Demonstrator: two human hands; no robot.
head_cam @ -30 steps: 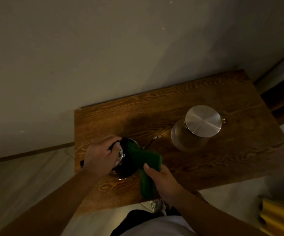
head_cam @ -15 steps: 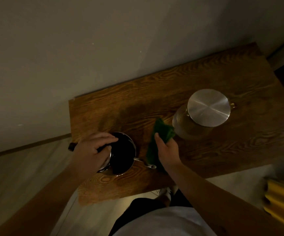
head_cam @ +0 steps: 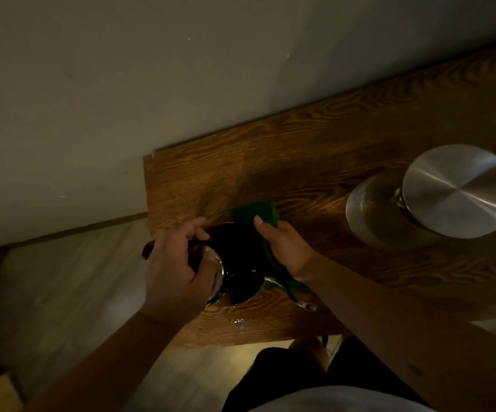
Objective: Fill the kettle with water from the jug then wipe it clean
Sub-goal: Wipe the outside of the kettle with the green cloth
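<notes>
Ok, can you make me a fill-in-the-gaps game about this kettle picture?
1. The right hand presses a ____ cloth against the dark round kettle.
2. The left hand grips the kettle's ____.
3. The glass jug wears a round ____ lid.
4. Everything stands on a ____ table.

Missing words: green; handle; metal; wooden

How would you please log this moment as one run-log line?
step: wiping kettle | left hand: grips handle | right hand: presses green cloth on kettle | jug: lidded, apart

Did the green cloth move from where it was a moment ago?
Yes. The green cloth in the right hand left the jug and now presses against the kettle.
</notes>
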